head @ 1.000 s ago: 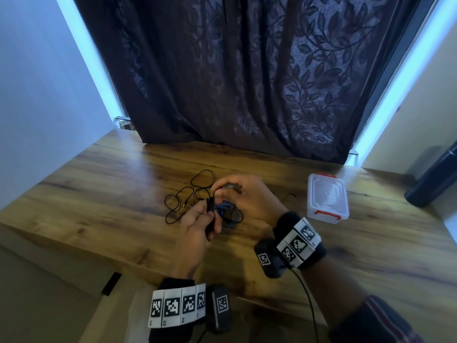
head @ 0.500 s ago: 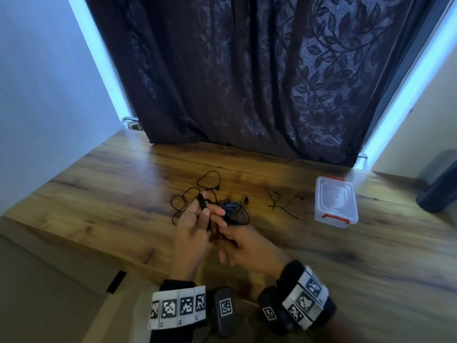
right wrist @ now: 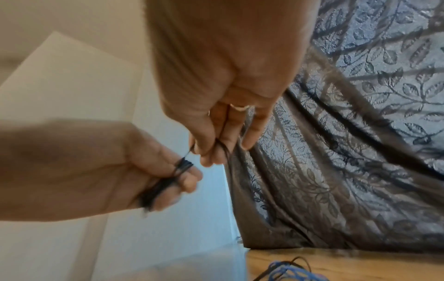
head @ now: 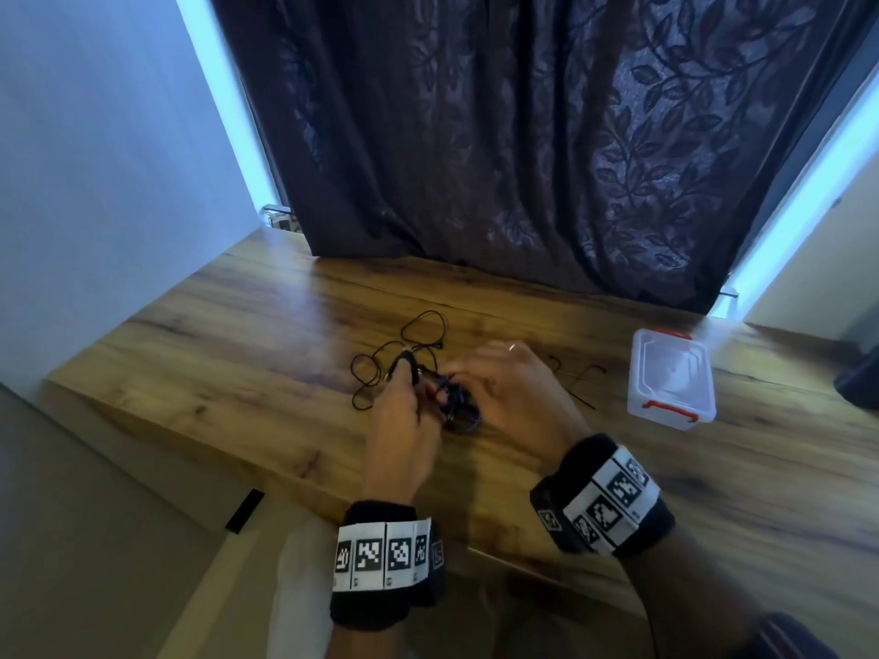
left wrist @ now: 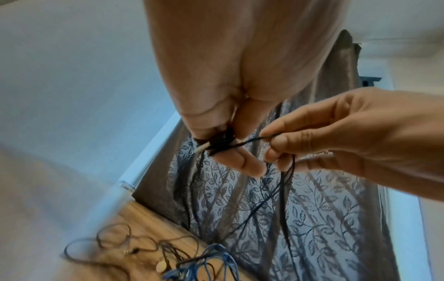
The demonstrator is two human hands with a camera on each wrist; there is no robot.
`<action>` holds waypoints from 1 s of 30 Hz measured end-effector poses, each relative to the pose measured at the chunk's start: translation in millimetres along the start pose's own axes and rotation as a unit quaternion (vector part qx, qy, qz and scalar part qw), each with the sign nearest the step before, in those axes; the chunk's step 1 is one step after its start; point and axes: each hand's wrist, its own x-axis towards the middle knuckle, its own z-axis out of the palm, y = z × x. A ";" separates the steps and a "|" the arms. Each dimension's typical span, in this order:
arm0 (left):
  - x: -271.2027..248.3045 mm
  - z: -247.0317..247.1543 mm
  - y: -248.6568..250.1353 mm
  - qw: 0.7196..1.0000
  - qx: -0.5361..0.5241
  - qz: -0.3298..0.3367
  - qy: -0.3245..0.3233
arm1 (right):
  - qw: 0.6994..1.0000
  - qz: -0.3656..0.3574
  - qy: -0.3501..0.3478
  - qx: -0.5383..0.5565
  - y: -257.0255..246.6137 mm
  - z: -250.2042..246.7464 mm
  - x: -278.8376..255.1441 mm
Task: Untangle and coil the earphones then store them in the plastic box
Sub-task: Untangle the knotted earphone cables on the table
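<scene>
A black earphone cable is wound in several turns round the fingers of my left hand, with the thumb pressed on the coil. My right hand pinches the free strand just right of the coil, and the strand hangs down from there to the table. More black cable lies in loose loops on the wooden table beyond my hands. The clear plastic box with red latches stands closed to the right.
A blue cable lies tangled with black cable on the table under my hands. A thin black wire piece rests between my right hand and the box. A dark curtain hangs behind the table. The table's near edge runs below my wrists.
My right hand has swung from the near side of my left hand up to its right, carrying the cable round the left fingers. The left hand has stayed almost still.
</scene>
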 end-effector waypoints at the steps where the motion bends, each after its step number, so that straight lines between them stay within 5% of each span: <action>1: -1.2 -0.3 -1.5 0.999 -0.027 -0.022 -0.008 | 1.000 0.000 0.023 -0.011 2.5 -1.2 6.8; 7: -0.9 -4.0 1.6 0.964 -0.248 -0.068 -0.064 | 0.992 0.052 0.094 0.059 20.3 6.1 42.1; 10: -0.1 -10.1 1.7 0.935 -0.337 -0.041 -0.100 | 0.977 0.134 0.025 0.166 18.6 15.5 42.0; 14: -1.6 -16.0 5.9 0.913 -0.395 -0.021 -0.095 | 0.965 0.144 -0.087 0.199 11.1 36.8 15.3; 20: 4.5 -10.8 -0.9 0.931 -0.358 -0.021 0.069 | 0.956 0.133 -0.184 0.186 7.1 63.9 -24.7; 24: 7.1 -4.4 -7.1 0.943 -0.282 -0.010 0.174 | 0.965 0.120 -0.175 0.151 6.7 52.8 -27.7; 26: 6.7 -1.4 -10.9 0.963 -0.202 -0.003 0.180 | 0.979 0.092 -0.145 0.107 6.1 44.0 -24.6; 30: 3.1 -0.6 -11.1 0.995 -0.029 -0.031 0.092 | 0.995 0.052 -0.064 0.049 5.8 24.6 -14.5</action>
